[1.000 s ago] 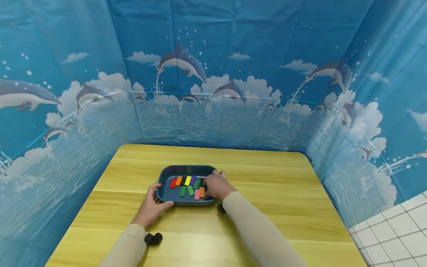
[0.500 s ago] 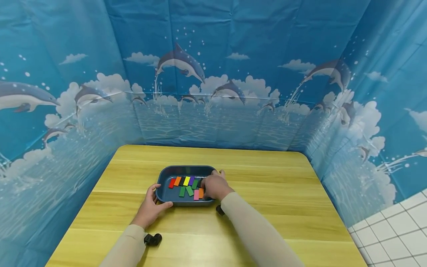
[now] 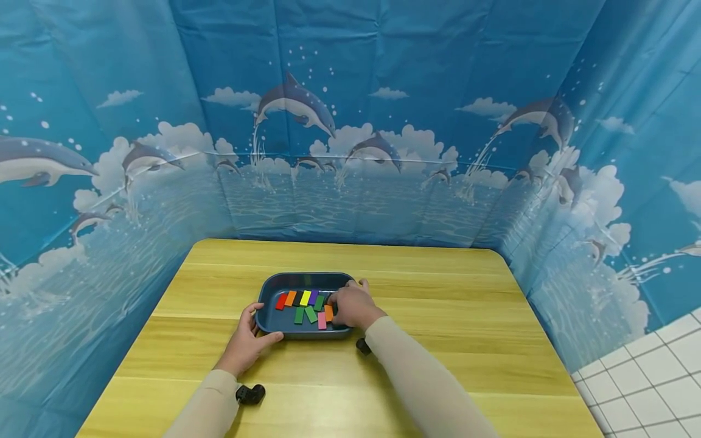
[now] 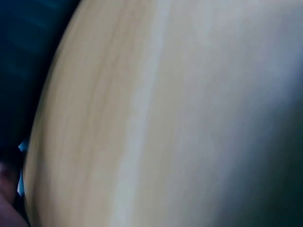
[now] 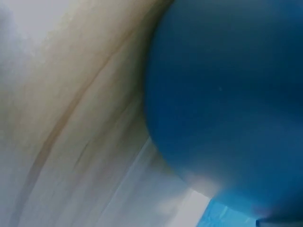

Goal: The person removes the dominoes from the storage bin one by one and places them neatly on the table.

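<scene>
Orange block (image 3: 328, 313): slants now, so looks less neat.
Left hand (image 3: 244, 345): fingers spread, holds tray (image 3: 306, 334).
Right hand (image 3: 356, 308): fingertips hidden, can't tell.

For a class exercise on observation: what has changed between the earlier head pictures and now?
The orange block beside the pink block has shifted slightly toward the far side of the tray and turned a little, next to the right hand. Whether that hand's grip changed is hidden. The left hand stays on the tray, and the row from the red block to the purple block looks unchanged.
</scene>
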{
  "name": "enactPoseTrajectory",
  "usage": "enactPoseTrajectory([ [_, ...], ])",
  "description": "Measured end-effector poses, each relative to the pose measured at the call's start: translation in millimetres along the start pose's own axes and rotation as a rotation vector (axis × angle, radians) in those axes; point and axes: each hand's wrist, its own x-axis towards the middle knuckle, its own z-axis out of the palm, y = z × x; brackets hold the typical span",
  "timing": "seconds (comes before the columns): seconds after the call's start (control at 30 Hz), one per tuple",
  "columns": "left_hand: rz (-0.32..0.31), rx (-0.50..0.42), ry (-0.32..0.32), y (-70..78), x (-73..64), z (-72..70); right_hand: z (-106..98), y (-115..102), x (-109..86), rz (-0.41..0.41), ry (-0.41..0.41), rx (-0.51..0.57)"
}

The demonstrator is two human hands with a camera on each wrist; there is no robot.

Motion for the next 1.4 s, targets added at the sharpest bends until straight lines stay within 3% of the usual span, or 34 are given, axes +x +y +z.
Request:
enactPoseTrajectory([
  [0.23, -0.006, -0.011, -0.007, -1.9, -1.5, -1.1, -6.1, 11.2, -5.4, -0.037, 0.055, 0.328],
  [0.43, 0.002, 0.004, -0.009, -4.5, -0.4, -2.8, -27.9, 28.4, -8.4, 0.058, 0.119, 0.595],
  [0.53, 0.003, 0.005, -0.009, -3.8, 0.0, -2.9, -37.4, 46.1, -11.8, 0.113, 0.159, 0.672],
  [0.67, -0.001, 0.005, -0.008, -2.1, 0.3, -2.7, -35.0, 76.2, -15.6, 0.171, 0.187, 0.667],
  [0.9, -0.003, -0.002, -0.011, -3.3, 1.4, -3.5, -9.9, 110.2, -21.6, 0.270, 0.139, 0.641],
  [1.1, -0.002, -0.011, -0.017, -4.7, 1.8, -3.7, 5.1, 119.3, -22.7, 0.299, 0.124, 0.632],
  [1.4, -0.002, -0.005, -0.012, -3.3, 0.1, -2.8, 9.8, 119.9, -18.4, 0.299, 0.131, 0.573],
])
